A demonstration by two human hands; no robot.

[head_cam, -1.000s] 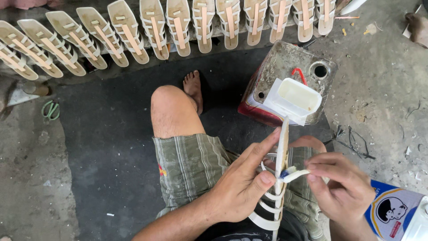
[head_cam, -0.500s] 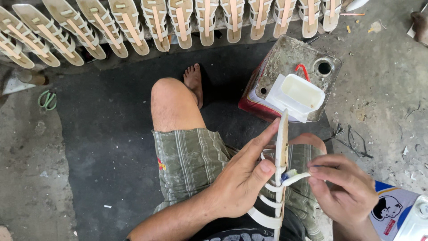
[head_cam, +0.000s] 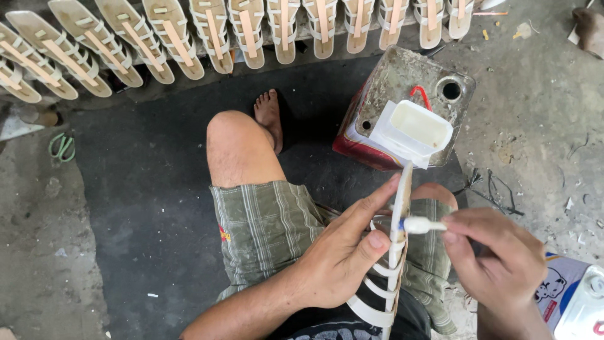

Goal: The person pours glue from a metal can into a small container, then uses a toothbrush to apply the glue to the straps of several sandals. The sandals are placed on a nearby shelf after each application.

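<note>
Dark concrete floor (head_cam: 126, 208) spreads below a row of sandal soles (head_cam: 214, 31). Over the lap, the left hand (head_cam: 343, 258) has its fingers wrapped around a white strappy sandal (head_cam: 393, 252) held on edge, forefinger stretched along it; the right hand (head_cam: 497, 258) pinches a small brush (head_cam: 420, 225) against it.

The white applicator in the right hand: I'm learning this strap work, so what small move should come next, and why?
Probably draw the white applicator a little further along the strap it touches. The right hand holds its tip against the white strapped sandal, which the left hand steadies on edge, and more straps lie untouched below. The open white tub sits close for a refill.
</note>
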